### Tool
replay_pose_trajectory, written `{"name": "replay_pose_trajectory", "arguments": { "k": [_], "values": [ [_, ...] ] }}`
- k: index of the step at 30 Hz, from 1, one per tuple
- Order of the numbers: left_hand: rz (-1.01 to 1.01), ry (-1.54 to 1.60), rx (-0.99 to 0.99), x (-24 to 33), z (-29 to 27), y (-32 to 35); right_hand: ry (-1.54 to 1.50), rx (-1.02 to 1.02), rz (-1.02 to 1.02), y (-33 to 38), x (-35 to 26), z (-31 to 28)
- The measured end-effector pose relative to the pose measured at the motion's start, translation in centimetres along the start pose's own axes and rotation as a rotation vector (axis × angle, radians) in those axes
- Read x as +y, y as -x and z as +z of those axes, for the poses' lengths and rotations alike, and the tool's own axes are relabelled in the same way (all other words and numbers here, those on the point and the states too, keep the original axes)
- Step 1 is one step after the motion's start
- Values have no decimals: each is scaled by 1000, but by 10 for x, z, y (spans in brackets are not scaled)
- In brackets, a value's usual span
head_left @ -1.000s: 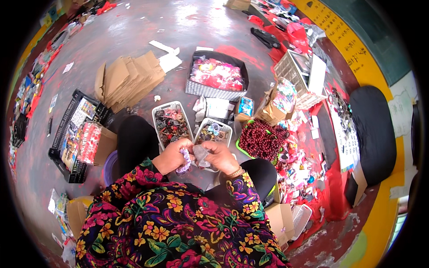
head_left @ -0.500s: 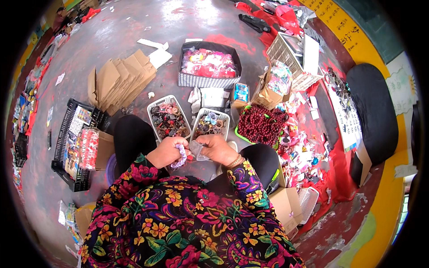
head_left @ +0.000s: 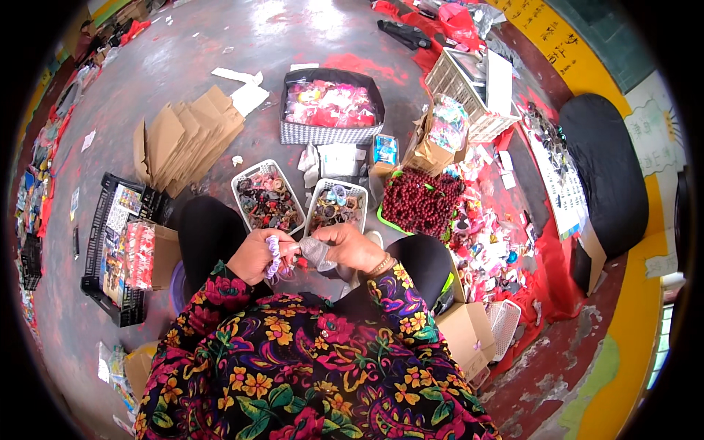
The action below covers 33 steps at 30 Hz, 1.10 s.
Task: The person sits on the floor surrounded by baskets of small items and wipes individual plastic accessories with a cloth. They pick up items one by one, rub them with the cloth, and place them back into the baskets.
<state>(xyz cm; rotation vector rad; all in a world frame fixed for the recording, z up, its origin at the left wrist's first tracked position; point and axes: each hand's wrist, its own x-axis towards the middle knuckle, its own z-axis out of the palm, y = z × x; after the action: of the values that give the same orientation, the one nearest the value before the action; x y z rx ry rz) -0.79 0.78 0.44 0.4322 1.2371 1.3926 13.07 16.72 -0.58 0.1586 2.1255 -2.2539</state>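
Both hands meet over my lap, in front of two white baskets. My left hand [head_left: 251, 257] is closed round a lilac scrunchie [head_left: 273, 262] that hangs over its fingers. My right hand [head_left: 355, 248] pinches a small see-through greyish bag [head_left: 316, 254], whose near end reaches my left fingertips. Something small and red shows at those fingertips; its kind is unclear. Just beyond my hands, the left white basket [head_left: 237, 196] holds many dark, red and pink hair ties. The right white basket [head_left: 364, 205] holds brown, dark and pale blue ones.
A checked fabric box [head_left: 330, 136] of pink packets stands farther ahead. At right lie dark red beads [head_left: 422, 202], an open carton [head_left: 425, 152] and a beige crate [head_left: 477, 110]. Folded cardboard [head_left: 187, 139] and a black crate [head_left: 92, 282] are at left.
The greyish bag now stretches out longer between my hands, and its near end has come up to my left fingers. The surroundings have shifted slightly left in view.
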Motion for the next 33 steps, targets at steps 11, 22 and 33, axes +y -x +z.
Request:
{"name": "replay_pose_trajectory", "arguments": {
  "k": [11,22,33],
  "values": [
    [262,381,51,2,0,3,-34,-78,106,1,-19,2],
    [422,667,17,15,-27,-4,-577,217,-111,1,27,-8],
    [192,332,-27,-6,13,-11,-629,210,-155,-8,42,3]
  ]
}}
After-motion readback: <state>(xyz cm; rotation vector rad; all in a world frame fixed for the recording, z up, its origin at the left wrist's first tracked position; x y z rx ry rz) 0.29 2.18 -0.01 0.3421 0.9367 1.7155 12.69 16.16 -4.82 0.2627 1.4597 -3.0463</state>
